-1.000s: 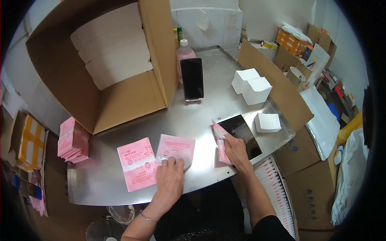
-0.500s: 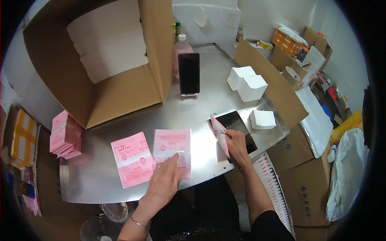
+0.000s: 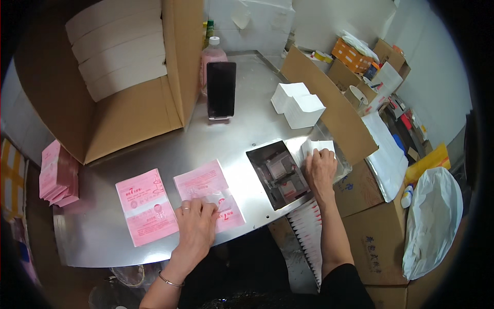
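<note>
My left hand (image 3: 194, 224), with a ring on one finger, curls its fingers onto a pink printed plastic bag (image 3: 203, 180). This bag lies at a slant on the metal table (image 3: 98, 226). To its left rests a neat stack of similar pink bags (image 3: 144, 206) with a pale band across the middle. My right hand (image 3: 321, 172) closes round a small stack of white paper napkins (image 3: 323, 145) beside a rectangular opening (image 3: 251, 164) in the tabletop. Down in that opening are some pink and clear pieces I cannot make out well.
Two more white napkin stacks (image 3: 298, 108) stand farther back. A phone (image 3: 221, 90) on a stand has a pink bottle (image 3: 213, 51) behind it. An open carton (image 3: 128, 121) at the left holds white bundles. Pink packets (image 3: 56, 172) are piled at the left edge; a cardboard flap (image 3: 329, 98) borders the right.
My right hand has let go of a pink bag at the opening and moved right onto the white napkins. Under my left hand the pink bag has turned from straight to slanted.
</note>
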`<state>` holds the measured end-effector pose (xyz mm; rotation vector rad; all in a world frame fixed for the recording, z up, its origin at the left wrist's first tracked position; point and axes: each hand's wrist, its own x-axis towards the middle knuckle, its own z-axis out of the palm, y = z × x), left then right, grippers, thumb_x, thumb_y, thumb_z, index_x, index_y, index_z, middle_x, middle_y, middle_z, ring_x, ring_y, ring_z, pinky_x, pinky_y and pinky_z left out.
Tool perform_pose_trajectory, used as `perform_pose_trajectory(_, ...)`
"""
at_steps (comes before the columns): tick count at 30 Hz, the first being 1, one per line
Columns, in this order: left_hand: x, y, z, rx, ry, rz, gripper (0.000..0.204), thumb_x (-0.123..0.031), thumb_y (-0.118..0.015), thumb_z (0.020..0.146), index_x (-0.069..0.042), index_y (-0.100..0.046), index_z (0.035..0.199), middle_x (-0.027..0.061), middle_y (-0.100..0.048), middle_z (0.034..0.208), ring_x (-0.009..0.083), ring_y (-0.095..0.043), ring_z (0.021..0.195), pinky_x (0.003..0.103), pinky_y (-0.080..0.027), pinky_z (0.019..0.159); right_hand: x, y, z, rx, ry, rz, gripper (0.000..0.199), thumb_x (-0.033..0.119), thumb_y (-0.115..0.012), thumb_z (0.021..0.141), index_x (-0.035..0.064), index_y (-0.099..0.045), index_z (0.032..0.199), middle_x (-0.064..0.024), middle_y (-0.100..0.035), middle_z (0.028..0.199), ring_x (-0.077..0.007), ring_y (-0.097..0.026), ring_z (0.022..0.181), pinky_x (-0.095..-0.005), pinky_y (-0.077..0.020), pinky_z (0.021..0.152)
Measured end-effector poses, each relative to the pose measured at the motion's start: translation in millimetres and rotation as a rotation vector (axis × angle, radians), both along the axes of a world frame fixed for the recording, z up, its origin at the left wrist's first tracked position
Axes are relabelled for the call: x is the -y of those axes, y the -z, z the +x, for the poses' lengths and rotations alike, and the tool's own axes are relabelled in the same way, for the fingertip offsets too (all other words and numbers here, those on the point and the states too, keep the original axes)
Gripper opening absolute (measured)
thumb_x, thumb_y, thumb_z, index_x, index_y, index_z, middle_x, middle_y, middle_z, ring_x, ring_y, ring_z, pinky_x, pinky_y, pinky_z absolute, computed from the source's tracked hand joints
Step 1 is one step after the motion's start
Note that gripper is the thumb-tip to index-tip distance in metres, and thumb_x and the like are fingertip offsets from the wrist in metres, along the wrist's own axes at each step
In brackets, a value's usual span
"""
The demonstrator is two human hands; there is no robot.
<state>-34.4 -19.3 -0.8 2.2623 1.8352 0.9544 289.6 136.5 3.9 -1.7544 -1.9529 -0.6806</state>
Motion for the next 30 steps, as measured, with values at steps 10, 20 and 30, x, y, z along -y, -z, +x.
perform_pose_trajectory(10,-9,-5,-5,-0.018,0.041,-0.075,0.018,-0.009,-0.071,0.084,-0.007,-0.063,0.1,0.0113,-0.056,0.095,0.0302,-0.05,0.093,0.043,-0.035,0.082,-6,7,6,-0.127,-0.013,0.011,0.023,0.015,-0.059,0.093,-0.0004,-0.07,0.08,-0.016,-0.059,0.087,-0.0331,-0.057,0.091,-0.0465,-0.0469,0.077)
perform_pose_trajectory(20,-7,3,18,0.134,0.058,0.04,0.014,-0.004,-0.069,0.084,-0.004,-0.063,0.097,0.0129,-0.056,0.09,0.0313,-0.052,0.087,0.043,-0.038,0.074,-5,8,16,-0.184,-0.058,0.123,0.03,0.008,-0.061,0.084,0.0017,-0.068,0.113,-0.0159,-0.061,0.094,-0.0347,-0.057,0.092,-0.0458,-0.0476,0.079)
perform_pose_trajectory(30,2,-5,12,-0.063,0.039,-0.039,0.072,-0.033,-0.082,0.063,-0.003,-0.06,0.125,0.028,-0.044,0.146,0.0467,-0.047,0.128,0.055,-0.04,0.091,138,1,-123,-0.039,-0.954,-0.146,0.048,0.017,-0.066,0.081,0.0025,-0.063,0.126,-0.0185,-0.059,0.109,-0.0358,-0.062,0.106,-0.0655,-0.0356,0.109)
